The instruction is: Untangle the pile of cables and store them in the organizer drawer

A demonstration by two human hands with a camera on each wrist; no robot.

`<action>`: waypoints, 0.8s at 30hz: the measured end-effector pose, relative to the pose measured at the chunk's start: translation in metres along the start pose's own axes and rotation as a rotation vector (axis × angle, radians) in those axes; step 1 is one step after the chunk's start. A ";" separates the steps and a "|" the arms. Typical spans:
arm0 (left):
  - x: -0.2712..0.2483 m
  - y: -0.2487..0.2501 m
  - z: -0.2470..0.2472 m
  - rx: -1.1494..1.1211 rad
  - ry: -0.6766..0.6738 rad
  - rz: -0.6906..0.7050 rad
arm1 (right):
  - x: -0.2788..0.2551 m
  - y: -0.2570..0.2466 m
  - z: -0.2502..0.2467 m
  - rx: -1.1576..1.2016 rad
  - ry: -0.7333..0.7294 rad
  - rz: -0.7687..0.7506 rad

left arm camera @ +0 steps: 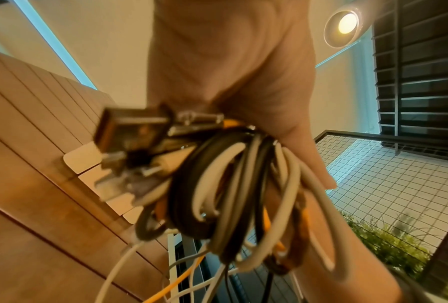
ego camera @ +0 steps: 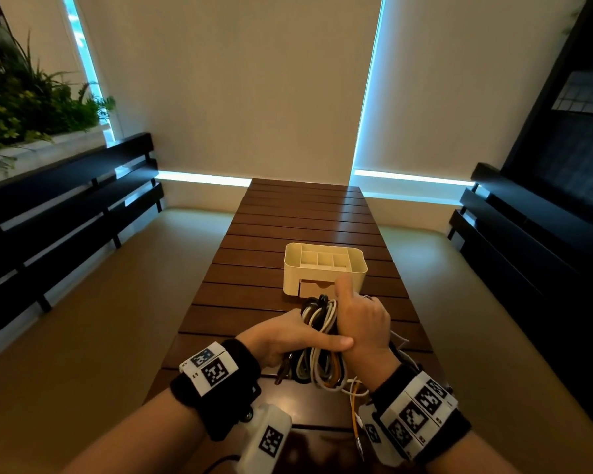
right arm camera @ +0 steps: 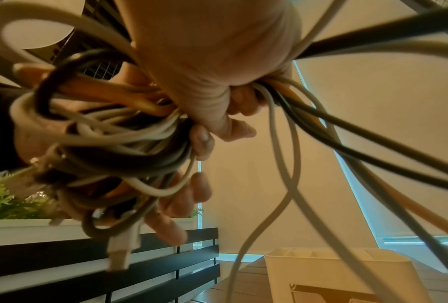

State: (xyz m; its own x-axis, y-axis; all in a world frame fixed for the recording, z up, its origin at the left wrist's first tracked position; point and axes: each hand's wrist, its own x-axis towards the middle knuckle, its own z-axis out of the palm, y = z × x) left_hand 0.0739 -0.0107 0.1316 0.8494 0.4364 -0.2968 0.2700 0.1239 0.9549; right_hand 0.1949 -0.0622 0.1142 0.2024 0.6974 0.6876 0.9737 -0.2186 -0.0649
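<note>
I see the cream organizer (ego camera: pixel 325 268) standing on the slatted wooden table (ego camera: pixel 288 217), just beyond my hands. Its top holds several open compartments, and as far as I can make out they hold nothing. Its drawer (ego camera: pixel 314 288) at the front sits closed, partly hidden behind my right thumb. No brand or writing is readable on it; the only markings I find are the black-and-white square code tags on my wrist bands (ego camera: pixel 210 367).

The cable bundle (ego camera: pixel 322 336), a mix of white, black and orange cords, is lifted between both hands just in front of the organizer. My left hand (ego camera: pixel 288 336) curls around it from the left, my right hand (ego camera: pixel 362 323) clamps it from the right, thumb up. Loose ends and plugs (left arm camera: pixel 129 131) dangle toward the table.
</note>
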 end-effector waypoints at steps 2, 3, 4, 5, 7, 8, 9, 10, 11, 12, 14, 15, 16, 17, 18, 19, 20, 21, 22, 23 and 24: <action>0.002 -0.004 -0.001 -0.027 -0.018 0.048 | -0.001 -0.002 -0.001 0.043 -0.011 0.020; 0.002 -0.006 -0.001 -0.042 -0.038 0.075 | -0.001 -0.004 -0.004 0.059 -0.020 0.025; 0.002 -0.008 0.000 -0.059 -0.056 0.103 | 0.000 -0.003 -0.005 0.069 -0.016 0.024; 0.002 -0.010 0.001 -0.078 -0.063 0.124 | 0.003 -0.003 -0.009 0.090 -0.085 0.033; 0.002 -0.014 0.003 -0.127 -0.041 0.138 | 0.011 0.003 -0.022 0.258 -0.398 0.061; 0.000 -0.013 0.004 -0.154 -0.036 0.140 | 0.015 0.009 -0.026 0.383 -0.531 0.059; -0.002 -0.011 0.004 -0.185 -0.049 0.137 | 0.020 0.016 -0.028 0.503 -0.636 0.050; -0.004 -0.007 0.002 -0.215 -0.067 0.134 | 0.026 0.023 -0.030 0.621 -0.727 0.036; -0.007 0.000 -0.001 -0.239 -0.082 0.137 | 0.030 0.031 -0.030 0.729 -0.820 0.027; -0.010 0.007 -0.005 -0.254 -0.087 0.153 | 0.034 0.040 -0.029 0.831 -0.906 0.036; -0.017 0.027 -0.013 -0.302 -0.077 0.211 | 0.036 0.056 -0.027 0.951 -1.011 0.098; -0.020 0.037 -0.018 -0.348 -0.060 0.252 | 0.036 0.063 -0.024 0.965 -1.033 0.122; -0.023 0.049 -0.023 -0.396 -0.033 0.305 | 0.034 0.069 -0.020 0.954 -1.051 0.131; -0.024 0.059 -0.029 -0.439 -0.003 0.361 | 0.031 0.073 -0.016 0.909 -1.076 0.119; -0.025 0.067 -0.034 -0.470 0.022 0.407 | 0.027 0.076 -0.012 0.851 -1.105 0.091; -0.026 0.074 -0.038 -0.477 0.038 0.436 | 0.024 0.079 -0.007 0.800 -1.129 0.074; -0.027 0.078 -0.039 -0.464 0.048 0.449 | 0.021 0.083 -0.005 0.783 -1.133 0.084; -0.026 0.080 -0.039 -0.456 0.054 0.460 | 0.022 0.090 -0.003 0.766 -1.105 0.129; -0.026 0.079 -0.038 -0.463 0.058 0.469 | 0.026 0.099 -0.001 0.738 -1.033 0.194; -0.024 0.077 -0.037 -0.481 0.061 0.475 | 0.030 0.108 -0.001 0.673 -0.911 0.257; -0.022 0.076 -0.035 -0.501 0.067 0.477 | 0.036 0.119 -0.001 0.570 -0.758 0.300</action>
State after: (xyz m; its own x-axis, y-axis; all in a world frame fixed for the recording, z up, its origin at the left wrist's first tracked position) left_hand 0.0596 0.0199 0.2109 0.7894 0.5972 0.1424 -0.3810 0.2946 0.8764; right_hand 0.3182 -0.0640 0.1322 0.2690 0.9621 -0.0454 0.7357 -0.2357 -0.6350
